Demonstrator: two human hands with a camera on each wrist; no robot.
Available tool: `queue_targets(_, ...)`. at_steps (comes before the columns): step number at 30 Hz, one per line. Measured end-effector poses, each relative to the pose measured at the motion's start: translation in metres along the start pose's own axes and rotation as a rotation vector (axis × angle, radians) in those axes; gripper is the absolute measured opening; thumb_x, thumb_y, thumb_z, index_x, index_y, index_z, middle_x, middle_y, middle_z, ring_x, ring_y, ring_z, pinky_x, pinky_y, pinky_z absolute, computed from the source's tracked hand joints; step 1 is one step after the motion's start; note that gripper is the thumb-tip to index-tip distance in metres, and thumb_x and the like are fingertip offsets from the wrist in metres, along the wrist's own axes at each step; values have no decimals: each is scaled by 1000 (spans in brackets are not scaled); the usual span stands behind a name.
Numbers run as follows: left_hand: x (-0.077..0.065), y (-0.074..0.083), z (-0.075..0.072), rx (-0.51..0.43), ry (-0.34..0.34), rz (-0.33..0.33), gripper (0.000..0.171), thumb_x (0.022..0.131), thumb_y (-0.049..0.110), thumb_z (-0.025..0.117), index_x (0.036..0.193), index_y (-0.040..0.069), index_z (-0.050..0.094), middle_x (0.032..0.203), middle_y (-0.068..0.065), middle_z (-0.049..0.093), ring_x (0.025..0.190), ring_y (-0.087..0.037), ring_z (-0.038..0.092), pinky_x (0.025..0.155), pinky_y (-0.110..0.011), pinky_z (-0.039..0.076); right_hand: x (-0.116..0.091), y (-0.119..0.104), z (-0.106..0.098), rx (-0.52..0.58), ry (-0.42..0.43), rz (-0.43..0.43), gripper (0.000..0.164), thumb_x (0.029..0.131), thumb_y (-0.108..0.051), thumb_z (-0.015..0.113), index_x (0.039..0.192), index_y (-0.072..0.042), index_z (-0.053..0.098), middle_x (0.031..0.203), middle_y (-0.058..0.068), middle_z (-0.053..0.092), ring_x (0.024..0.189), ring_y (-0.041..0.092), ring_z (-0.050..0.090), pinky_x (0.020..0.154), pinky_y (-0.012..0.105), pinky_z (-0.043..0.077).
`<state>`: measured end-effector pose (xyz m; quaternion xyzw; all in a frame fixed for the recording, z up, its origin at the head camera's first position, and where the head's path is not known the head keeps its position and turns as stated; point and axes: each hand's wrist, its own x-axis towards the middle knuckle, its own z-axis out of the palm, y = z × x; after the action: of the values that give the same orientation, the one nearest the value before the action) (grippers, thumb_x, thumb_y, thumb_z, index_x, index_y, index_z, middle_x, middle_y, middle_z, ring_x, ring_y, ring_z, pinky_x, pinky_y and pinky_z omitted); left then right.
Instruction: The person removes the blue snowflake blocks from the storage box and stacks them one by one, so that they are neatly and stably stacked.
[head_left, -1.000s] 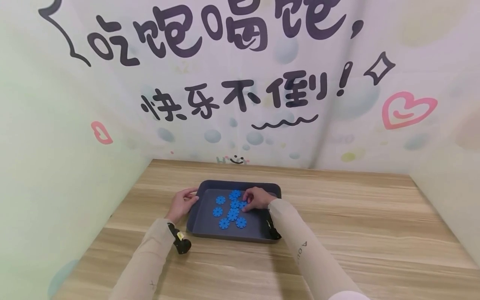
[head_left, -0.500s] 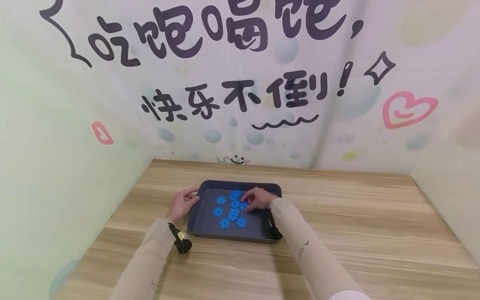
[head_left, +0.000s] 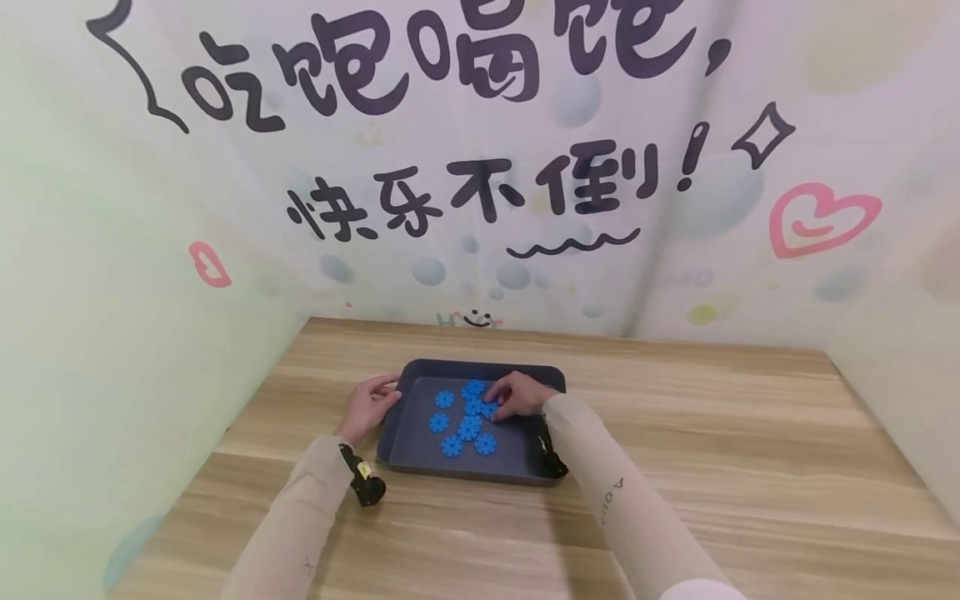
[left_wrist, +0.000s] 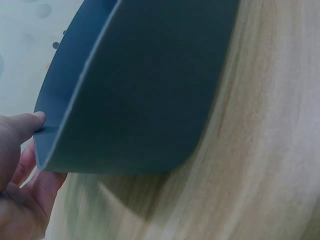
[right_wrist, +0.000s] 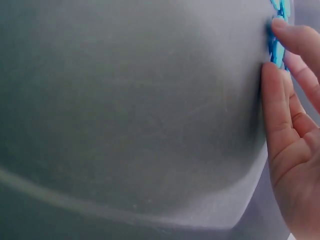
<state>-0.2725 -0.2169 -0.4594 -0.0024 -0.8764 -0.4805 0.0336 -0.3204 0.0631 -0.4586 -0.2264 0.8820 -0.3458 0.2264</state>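
Observation:
A dark grey rectangular tray [head_left: 408, 447] lies on the table with several blue notched plastic discs [head_left: 452, 447] inside, some overlapping in a cluster. My left hand [head_left: 363, 410] grips the tray's left side; the left wrist view has its digits [left_wrist: 39, 118] at the tray's rim [left_wrist: 82, 75]. Inside the tray, my right hand [head_left: 522, 394] reaches over the right wall and pinches a blue disc [head_left: 491, 408] at the right of the cluster. The right wrist view shows thumb and fingers [right_wrist: 274, 95] at the blue discs [right_wrist: 276, 47], which are mostly cut off by the frame edge.
The wood-grain table [head_left: 712, 433] extends around the tray. Behind it hangs a white printed backdrop [head_left: 420, 250] with large dark lettering, and pale walls close off both sides. A black wrist camera [head_left: 365, 482] on the left sleeve sits beside the tray's near left corner.

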Motion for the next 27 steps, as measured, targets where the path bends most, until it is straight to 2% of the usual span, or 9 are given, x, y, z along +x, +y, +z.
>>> queue_targets(7,-1,2,0,-19,0,-9,33,83,4,59,114,-5,55,91,-21,59,70,-24,59,51,-24,45,-2,-3,-2,-4,5,3,26,74,-14,72,98,-5,65,80,1,55,73,13,49,64,22,43)
queue_targets(14,1,1,3,-35,0,-26,34,83,4,59,116,-3,55,96,-23,60,75,-27,60,53,-25,46,-2,-2,-5,-20,46,-61,27,73,-14,72,96,-3,65,79,0,59,71,11,51,64,21,44)
queue_targets(21,0,2,3,-25,-2,-28,34,83,5,58,116,-4,54,98,-24,59,79,-28,59,58,-27,48,-10,-14,-12,-9,76,-116,30,75,-12,71,101,-1,62,85,3,61,76,13,53,68,23,46)
queue_targets(27,-2,3,2,-42,-3,-29,34,84,4,57,117,-4,54,97,-24,58,78,-30,59,55,-25,46,-19,-24,-17,1,122,-163,30,76,-11,70,102,1,62,88,6,61,76,13,55,67,23,47)
